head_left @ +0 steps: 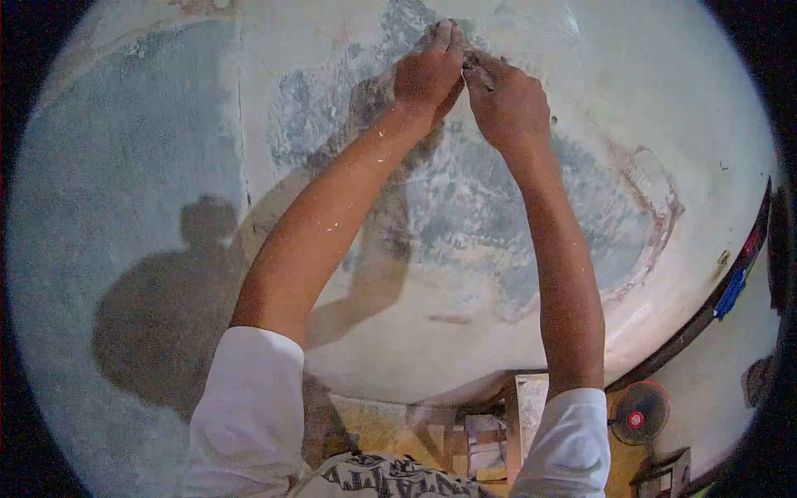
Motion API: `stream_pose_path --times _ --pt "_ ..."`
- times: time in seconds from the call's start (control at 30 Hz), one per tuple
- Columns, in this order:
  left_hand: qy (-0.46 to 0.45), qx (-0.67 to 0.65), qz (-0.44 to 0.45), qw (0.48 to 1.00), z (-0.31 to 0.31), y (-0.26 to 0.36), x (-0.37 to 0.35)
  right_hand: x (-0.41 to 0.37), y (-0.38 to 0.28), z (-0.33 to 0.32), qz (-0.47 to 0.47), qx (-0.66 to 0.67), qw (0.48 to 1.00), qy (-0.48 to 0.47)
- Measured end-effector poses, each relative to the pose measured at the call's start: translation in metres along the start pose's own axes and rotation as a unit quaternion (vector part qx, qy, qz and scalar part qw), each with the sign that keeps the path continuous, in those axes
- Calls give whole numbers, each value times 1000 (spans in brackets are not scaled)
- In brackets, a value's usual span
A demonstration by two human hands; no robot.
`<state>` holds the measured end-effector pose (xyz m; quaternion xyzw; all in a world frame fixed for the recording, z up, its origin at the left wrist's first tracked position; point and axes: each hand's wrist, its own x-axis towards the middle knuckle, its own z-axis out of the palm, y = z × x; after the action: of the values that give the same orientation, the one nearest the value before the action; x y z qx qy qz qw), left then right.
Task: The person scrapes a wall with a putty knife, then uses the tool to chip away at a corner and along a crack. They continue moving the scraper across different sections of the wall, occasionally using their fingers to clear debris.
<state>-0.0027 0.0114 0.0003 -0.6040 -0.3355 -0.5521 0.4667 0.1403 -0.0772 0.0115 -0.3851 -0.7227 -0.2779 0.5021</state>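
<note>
Both arms reach up to a wall whose pale coating is patchy, with blue-grey areas showing through. My left hand is closed against the upper part of the wall, its fingertips pale with dust. Right beside it, my right hand is closed too, with thumb and fingers pinched together near the left hand. A small dark bit shows between the two hands, but what they grip is hidden. White flecks stick to my left forearm.
Rough, raised edges of coating run down the wall at right. Below right are a fan with a red rim and a blue item along a dark edge. Stacked items stand low behind me. My shadow falls on the wall at left.
</note>
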Motion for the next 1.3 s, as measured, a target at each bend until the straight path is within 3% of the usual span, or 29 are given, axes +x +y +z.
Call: stream_pose_path --times 0.2,0.37,0.47,0.57,0.8,0.9,1.0,1.23,1.3 --pt "-20 48 10 999 2 -9 12 16 3 -2 -9 22 1000 -10" --pt "-104 66 -20 992 -19 7 6 -1 4 -8 8 34 999 -26" --pt "-114 84 -22 990 -12 -2 17 16 8 -6 -63 11 998 -7" --pt "-120 87 -33 988 -13 2 15 9 6 -1 -14 17 1000 -21" --pt "-97 99 -25 990 -18 0 16 17 -3 -2 -2 15 999 -35" --pt "-130 88 -71 985 -24 -5 27 19 -8 11 -8 10 1000 -10" --pt "-191 102 -30 976 -33 -1 23 13 -10 -6 -6 12 999 -39" --pt "-74 73 -45 994 -12 1 19 13 14 7 -35 18 999 -17" --pt "-149 61 -72 984 -20 5 18 7 18 6 -33 37 998 -25"
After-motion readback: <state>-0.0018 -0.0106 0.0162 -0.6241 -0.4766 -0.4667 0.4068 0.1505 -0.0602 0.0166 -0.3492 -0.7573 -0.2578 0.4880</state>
